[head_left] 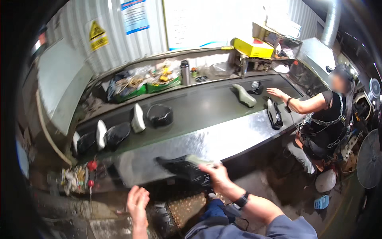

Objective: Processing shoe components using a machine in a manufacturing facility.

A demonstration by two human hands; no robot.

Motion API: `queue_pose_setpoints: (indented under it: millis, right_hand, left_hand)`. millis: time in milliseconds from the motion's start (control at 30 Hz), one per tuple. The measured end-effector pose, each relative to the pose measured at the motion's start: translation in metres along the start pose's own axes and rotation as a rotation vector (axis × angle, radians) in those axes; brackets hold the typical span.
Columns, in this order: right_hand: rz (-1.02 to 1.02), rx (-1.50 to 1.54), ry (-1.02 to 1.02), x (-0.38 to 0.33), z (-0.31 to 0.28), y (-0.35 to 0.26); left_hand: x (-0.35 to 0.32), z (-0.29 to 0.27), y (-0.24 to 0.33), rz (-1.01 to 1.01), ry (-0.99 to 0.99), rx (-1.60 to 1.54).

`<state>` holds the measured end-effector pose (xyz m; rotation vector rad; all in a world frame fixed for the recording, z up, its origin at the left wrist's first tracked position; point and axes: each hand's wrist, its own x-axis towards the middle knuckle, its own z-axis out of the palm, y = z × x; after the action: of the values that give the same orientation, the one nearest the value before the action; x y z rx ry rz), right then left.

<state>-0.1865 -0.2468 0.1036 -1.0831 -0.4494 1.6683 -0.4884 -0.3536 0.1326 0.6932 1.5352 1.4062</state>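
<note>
My right hand (221,179), with a dark watch on its wrist, grips a black shoe upper (175,165) over the near edge of the metal ledge. A pale green, last-shaped piece (195,159) shows along its top, partly covered by my fingers. To the left, my left hand (138,201) is held up in front of the ledge, empty, its fingers stretched out. On the dark conveyor belt (195,107) ahead lie pale shoe lasts (138,118) and rounded black pieces (160,114). A greenish last (244,96) rests farther right.
A co-worker (332,105) sits at the right, one hand over the belt near a black shoe (274,114). Behind the belt stand green-edged bins (163,85), a steel flask (185,73) and a yellow box (253,47). Red knobs (92,165) stick up at the ledge's left end.
</note>
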Motion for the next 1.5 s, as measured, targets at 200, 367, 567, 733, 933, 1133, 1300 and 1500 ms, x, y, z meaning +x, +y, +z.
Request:
queue_pose_setpoints:
  millis: [200, 367, 567, 733, 933, 1133, 1300, 1500]
  right_hand:
    - [-0.235, 0.086, 0.496, 0.147, -0.270, -0.157]
    - [-0.344, -0.487, 0.866, 0.141, -0.333, -0.224]
    - [0.105, -0.303, -0.401, 0.089, -0.108, -0.200]
    - [0.181, -0.330, -0.529, 0.075, -0.070, -0.187]
    - [0.295, -0.169, -0.534, 0.069, -0.042, -0.168]
    - [0.207, -0.327, -0.480, 0.073, -0.042, -0.158]
    - [0.306, -0.144, -0.461, 0.099, -0.045, -0.169]
    - [0.204, -0.357, -0.602, 0.191, -0.077, -0.232]
  left_hand:
    - [0.063, 0.156, -0.023, -0.242, -0.282, 0.156]
    - [0.088, 0.251, -0.005, -0.185, -0.507, 0.263]
    - [0.114, 0.346, 0.039, -0.140, -0.804, 0.037]
    - [0.128, 0.340, 0.060, -0.296, -1.079, 0.018]
    - [0.141, 0.322, 0.054, -0.168, -1.114, 0.084]
    - [0.160, 0.328, 0.046, -0.217, -1.211, 0.048]
    - [0.185, 0.351, 0.040, 0.047, -1.237, 0.123]
    - [0.224, 0.381, 0.024, -0.130, -0.892, 0.160]
